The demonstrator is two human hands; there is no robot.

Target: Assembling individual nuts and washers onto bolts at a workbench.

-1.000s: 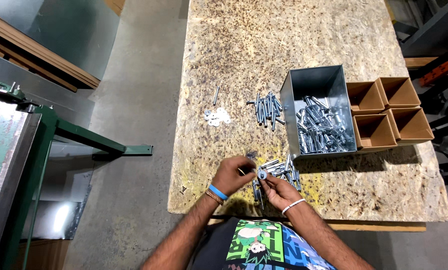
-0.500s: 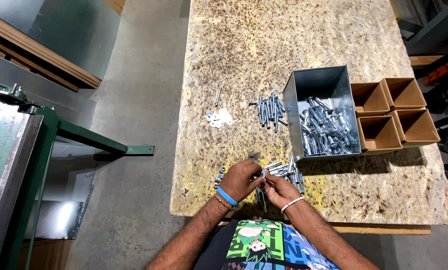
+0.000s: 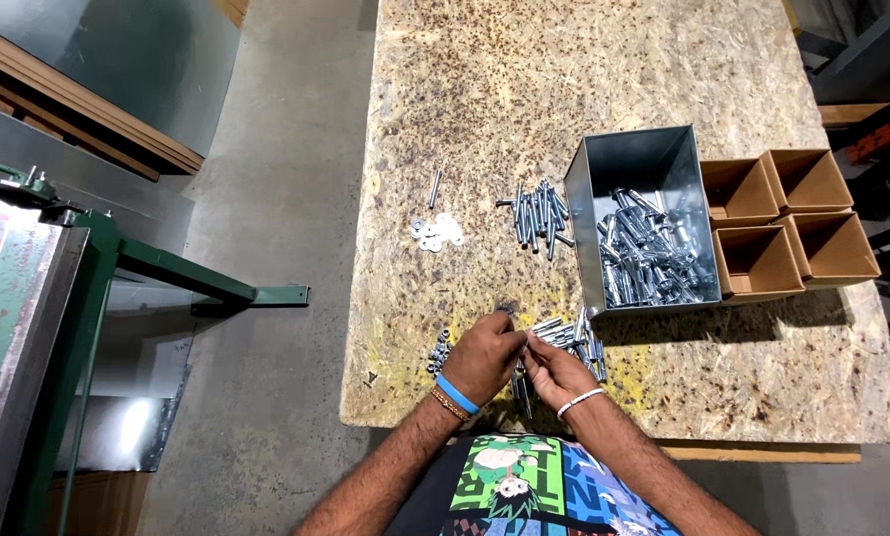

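Pinching together at the near edge of the counter (image 3: 614,79): left hand (image 3: 484,355) and right hand (image 3: 554,370) meet fingertip to fingertip, both curled shut on a small bolt (image 3: 524,337), too small to tell more. Loose bolt pile (image 3: 569,337) just beside the right hand, small nuts (image 3: 438,349) left of the left hand. Metal bin (image 3: 643,169) of bolts, washers (image 3: 437,231) and cardboard boxes (image 3: 792,223) sit farther back.

Metal bin (image 3: 643,169) of bolts on counter (image 3: 564,79), cardboard boxes (image 3: 792,223) right of it, bolt pile (image 3: 539,213) left, washers (image 3: 437,231) farther left.
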